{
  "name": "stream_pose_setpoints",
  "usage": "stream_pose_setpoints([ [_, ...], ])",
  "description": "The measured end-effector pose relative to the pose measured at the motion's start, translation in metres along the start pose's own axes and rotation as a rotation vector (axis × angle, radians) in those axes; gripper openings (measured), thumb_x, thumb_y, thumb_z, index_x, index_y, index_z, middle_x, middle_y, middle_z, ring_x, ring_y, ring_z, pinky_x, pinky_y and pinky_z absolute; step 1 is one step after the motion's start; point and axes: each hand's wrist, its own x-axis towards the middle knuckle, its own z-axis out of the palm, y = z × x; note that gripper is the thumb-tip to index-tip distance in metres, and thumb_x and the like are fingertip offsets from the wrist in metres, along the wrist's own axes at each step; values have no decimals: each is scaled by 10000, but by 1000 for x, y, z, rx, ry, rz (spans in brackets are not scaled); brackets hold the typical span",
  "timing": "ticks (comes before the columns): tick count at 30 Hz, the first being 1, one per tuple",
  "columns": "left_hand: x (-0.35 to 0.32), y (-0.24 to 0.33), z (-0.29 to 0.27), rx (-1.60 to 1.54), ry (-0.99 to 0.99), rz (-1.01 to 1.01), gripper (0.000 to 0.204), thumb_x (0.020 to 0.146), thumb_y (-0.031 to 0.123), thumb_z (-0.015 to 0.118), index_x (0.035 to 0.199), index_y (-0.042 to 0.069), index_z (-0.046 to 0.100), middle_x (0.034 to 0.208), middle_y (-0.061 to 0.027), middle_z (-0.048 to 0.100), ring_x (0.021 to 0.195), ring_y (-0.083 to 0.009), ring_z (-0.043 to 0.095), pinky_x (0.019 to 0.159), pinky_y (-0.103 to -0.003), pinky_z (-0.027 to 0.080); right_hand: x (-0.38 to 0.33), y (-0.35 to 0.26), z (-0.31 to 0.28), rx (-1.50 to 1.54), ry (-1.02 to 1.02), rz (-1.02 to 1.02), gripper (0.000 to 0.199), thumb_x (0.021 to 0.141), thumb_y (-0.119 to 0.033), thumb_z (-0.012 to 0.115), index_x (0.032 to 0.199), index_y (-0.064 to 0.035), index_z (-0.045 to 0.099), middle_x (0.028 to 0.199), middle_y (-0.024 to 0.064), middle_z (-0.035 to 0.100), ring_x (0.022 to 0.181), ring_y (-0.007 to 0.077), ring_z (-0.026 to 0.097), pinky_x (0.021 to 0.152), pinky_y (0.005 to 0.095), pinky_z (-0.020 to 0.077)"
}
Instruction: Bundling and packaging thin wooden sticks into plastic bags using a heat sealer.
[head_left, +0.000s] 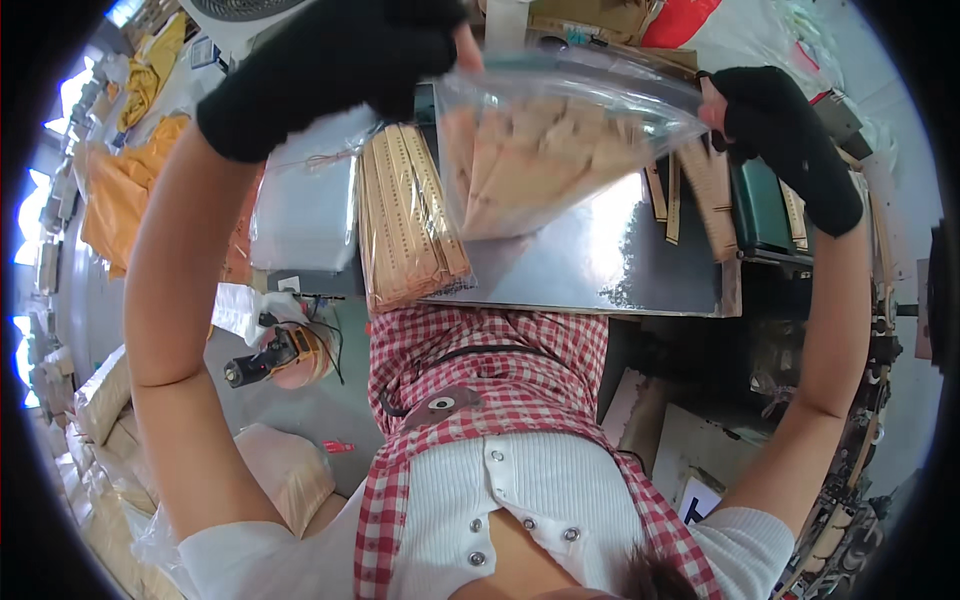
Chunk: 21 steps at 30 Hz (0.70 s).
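My left hand [335, 75], in a black fingerless glove, pinches the upper left corner of a clear zip bag [560, 140]. The opposite corner is gripped by my right hand [790, 140], gloved the same way. Stretched between both hands, the bag hangs above the table and holds many flat tan wooden pieces. Left of it, a clear plastic packet of wooden rulers [405, 215] lies on the table, its lower end at the near edge. Several loose wooden rulers [708, 195] lie to the right, partly hidden by the bag and my right hand.
The dark glossy tabletop [590, 265] reflects light. Clear plastic sleeves [305, 215] lie at its left, a green box [760, 205] at its right. An orange bag [135, 190] is farther left. Below the table's left side sits a black and orange device [270, 357] with cables.
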Motion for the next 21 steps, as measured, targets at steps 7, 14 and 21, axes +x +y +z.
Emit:
stream_pose_setpoints([
  [7, -20, 2, 31, -296, -24, -148, 172, 870, 138, 589, 844, -27, 629, 629, -21, 588, 548, -108, 621, 494, -243, 501, -9, -41, 138, -538, 469, -754, 559, 687, -272, 725, 1164, -25, 571, 1080, 163, 577, 983, 336, 570, 872, 399, 429],
  [14, -49, -39, 42, -63, 31, 168, 563, 768, 320, 742, 1171, -18, 540, 1075, -94, 593, 1012, -196, 578, 823, -294, 464, 9, -16, 135, -819, 477, -1136, 125, 706, -230, 603, 729, -113, 565, 616, 7, 456, 533, 158, 484, 454, 310, 349],
  [21, -83, -222, 226, -221, 1009, 622, 856, 703, 311, 809, 1368, -1, 367, 1257, -124, 514, 1123, -257, 523, 913, -343, 448, 38, -76, 149, -424, 514, -1234, 148, 725, -252, 617, 658, -138, 549, 595, 6, 480, 481, 152, 476, 420, 312, 355],
])
